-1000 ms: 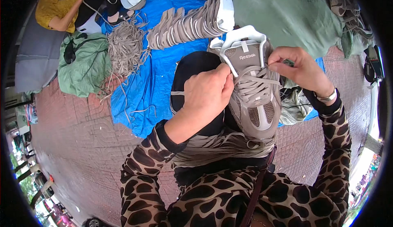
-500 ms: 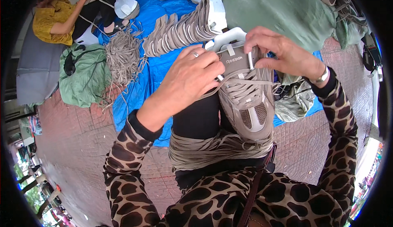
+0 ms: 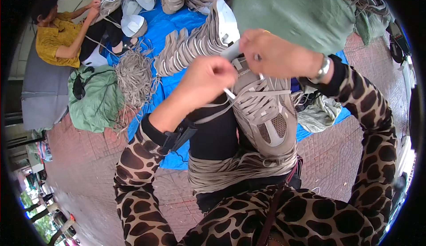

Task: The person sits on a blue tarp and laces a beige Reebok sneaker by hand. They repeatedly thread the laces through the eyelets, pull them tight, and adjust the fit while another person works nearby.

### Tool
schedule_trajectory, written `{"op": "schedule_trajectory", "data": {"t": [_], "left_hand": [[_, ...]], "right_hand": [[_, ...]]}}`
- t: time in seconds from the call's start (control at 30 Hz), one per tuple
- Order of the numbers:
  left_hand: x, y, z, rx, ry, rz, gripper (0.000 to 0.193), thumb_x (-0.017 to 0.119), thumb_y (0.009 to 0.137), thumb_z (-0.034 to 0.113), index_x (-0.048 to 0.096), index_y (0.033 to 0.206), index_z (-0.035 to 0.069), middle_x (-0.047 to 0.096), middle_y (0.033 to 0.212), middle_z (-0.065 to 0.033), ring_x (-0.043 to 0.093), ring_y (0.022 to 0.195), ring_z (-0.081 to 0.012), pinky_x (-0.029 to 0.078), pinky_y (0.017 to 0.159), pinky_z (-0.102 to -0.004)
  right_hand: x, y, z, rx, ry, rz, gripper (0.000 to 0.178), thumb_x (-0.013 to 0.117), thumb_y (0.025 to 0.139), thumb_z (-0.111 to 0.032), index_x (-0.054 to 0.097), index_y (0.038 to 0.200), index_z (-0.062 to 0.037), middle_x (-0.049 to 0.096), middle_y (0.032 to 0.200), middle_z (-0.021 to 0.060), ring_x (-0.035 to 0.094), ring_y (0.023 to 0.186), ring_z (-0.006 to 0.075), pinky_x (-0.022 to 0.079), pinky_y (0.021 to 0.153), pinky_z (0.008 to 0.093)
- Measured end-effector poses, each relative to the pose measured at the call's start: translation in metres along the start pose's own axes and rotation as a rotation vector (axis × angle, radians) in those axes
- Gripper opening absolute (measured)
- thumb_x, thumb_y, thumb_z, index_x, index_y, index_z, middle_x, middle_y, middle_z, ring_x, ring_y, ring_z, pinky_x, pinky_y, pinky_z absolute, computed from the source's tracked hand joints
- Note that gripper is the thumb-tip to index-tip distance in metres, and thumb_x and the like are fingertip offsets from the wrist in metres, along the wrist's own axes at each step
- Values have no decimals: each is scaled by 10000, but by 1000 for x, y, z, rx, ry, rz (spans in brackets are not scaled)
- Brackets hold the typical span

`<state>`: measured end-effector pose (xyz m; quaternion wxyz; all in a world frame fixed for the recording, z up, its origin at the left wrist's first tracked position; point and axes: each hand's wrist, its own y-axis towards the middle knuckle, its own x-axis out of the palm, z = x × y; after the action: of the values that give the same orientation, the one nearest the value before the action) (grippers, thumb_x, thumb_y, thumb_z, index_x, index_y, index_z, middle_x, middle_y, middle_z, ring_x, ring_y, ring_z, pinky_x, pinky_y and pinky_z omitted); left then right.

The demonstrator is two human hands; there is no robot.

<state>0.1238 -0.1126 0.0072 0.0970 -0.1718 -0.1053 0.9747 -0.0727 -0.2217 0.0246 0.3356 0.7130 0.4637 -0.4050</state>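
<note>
— Grey shoe (image 3: pixel 266 117), where is it?
— On the lap, toe toward six o'clock.
— Left hand (image 3: pixel 208 79)?
— Grip pinching a lace end (image 3: pixel 229 93) at nine o'clock of the tongue.
— Right hand (image 3: pixel 277 55)?
— Grip pinching the lace at twelve.

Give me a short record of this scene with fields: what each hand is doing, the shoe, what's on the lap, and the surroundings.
left hand: pinching a lace end with its pale tip at the shoe's upper eyelets
right hand: grip on the top of the tongue; a wristwatch on the wrist
shoe: grey-beige sneaker, toe toward the person, laces threaded across
lap: bundle of beige laces draped over the legs
ground: blue tarp with a row of stacked shoe uppers
nearby: another person in a yellow top, seated at upper left
</note>
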Motion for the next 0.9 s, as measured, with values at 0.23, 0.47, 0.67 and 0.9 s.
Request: {"op": "schedule_trajectory", "data": {"t": [0.23, 0.47, 0.67, 0.9], "left_hand": [[-38, 61, 23, 229, -331, 318, 115, 638, 954, 138, 675, 1033, 62, 653, 1013, 5, 562, 964, -70, 428, 892, -234], [-35, 80, 8, 376, -356, 265, 143, 624, 968, 152, 659, 1040, 33, 653, 953, -5, 571, 892, -99, 459, 866, -276], [-10, 117, 17, 223, -904, 119, 209, 491, 1028, 195, 612, 1129, 57, 643, 895, -54, 602, 896, -164, 482, 896, -323], [-19, 97, 16, 239, -835, 48, 231, 549, 1013, 184, 638, 1101, -11, 528, 764, 26, 517, 705, -104, 511, 826, -319]], "right_hand": [[-28, 75, 47, 587, 964, 378, 118, 516, 955, -96, 598, 1013, -34, 573, 779, 5, 457, 554, 76, 363, 490, 219], [-7, 36, 23, 338, 1275, 73, 201, 556, 1005, -193, 651, 1033, -19, 539, 741, -34, 499, 613, 70, 437, 557, 219], [-34, 84, 64, 207, 1168, 576, 230, 530, 1019, -210, 643, 1065, -15, 567, 743, -12, 524, 647, 77, 439, 593, 221], [-70, 32, 24, 565, 1424, 822, 201, 527, 1021, -179, 641, 1002, -15, 617, 825, 31, 547, 673, 122, 475, 619, 264]]}}
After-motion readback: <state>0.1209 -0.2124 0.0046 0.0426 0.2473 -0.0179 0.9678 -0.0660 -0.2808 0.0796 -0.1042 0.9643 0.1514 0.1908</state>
